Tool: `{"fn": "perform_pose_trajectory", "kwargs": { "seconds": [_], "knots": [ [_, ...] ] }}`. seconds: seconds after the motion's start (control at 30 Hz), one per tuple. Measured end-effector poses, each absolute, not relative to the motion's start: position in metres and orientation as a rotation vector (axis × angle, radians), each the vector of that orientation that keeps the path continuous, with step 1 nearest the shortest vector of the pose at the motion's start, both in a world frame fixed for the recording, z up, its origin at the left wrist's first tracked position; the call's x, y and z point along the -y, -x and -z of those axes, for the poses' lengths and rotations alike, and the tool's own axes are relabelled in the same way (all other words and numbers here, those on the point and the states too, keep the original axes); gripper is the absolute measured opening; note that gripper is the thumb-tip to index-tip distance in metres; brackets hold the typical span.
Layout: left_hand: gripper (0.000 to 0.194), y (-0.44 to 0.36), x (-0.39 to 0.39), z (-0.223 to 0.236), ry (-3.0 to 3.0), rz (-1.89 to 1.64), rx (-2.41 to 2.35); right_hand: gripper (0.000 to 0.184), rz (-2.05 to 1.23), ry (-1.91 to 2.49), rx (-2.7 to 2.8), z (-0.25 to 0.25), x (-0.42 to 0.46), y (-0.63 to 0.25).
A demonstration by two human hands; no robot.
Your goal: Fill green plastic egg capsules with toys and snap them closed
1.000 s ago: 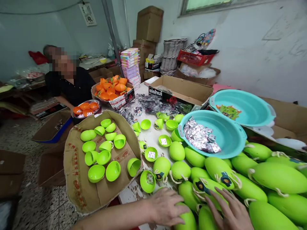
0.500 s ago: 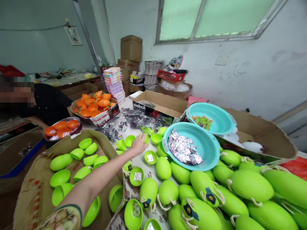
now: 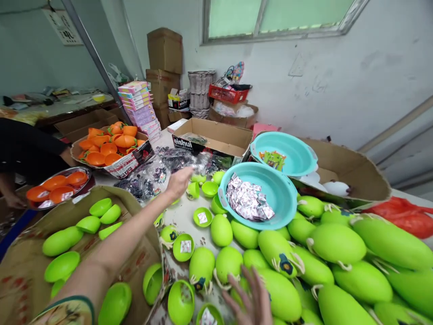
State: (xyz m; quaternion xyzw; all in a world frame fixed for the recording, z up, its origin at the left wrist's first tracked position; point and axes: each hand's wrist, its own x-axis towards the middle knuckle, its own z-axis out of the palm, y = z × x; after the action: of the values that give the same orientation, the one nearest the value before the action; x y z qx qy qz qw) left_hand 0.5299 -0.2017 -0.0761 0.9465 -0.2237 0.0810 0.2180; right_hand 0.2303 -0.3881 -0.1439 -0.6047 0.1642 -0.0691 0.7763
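Firstly, front basin (image 3: pixel 279 194): holds loose sachets (image 3: pixel 248 198) together, apparently within reach. Left of it: left hand (image 3: pixel 180 183) at bags (image 3: pixel 176 158), grip blurred, cannot tell; half-shells (image 3: pixel 176 305), several cupped upward, presumably retaining sachets. In front of it: right hand (image 3: pixel 252 298), fingers spread, nothing grasped, at green eggs (image 3: pixel 282 295).

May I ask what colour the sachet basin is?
The sachet basin is turquoise; the head view shows it.

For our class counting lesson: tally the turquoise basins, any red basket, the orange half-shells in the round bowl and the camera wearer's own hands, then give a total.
Turquoise basins: 2
Red basket: 1
Orange half-shells in the round bowl: 4
Wearer's hands, left hand and right hand: 2
Total: 9
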Motion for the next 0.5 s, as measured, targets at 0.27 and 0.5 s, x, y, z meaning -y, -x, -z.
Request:
{"fn": "perform_pose_trajectory", "kwargs": {
  "seconds": [0.27,0.5],
  "knots": [
    [0.025,-0.272,0.199,0.085,-2.276,-0.490,1.032,0.046,0.059,0.650,-0.587,0.116,0.364,-0.286],
    [0.058,-0.234,0.211,0.107,-1.717,-0.007,-0.073,0.036,0.130,0.660,-0.604,0.121,0.300,-0.213]
  ]
}}
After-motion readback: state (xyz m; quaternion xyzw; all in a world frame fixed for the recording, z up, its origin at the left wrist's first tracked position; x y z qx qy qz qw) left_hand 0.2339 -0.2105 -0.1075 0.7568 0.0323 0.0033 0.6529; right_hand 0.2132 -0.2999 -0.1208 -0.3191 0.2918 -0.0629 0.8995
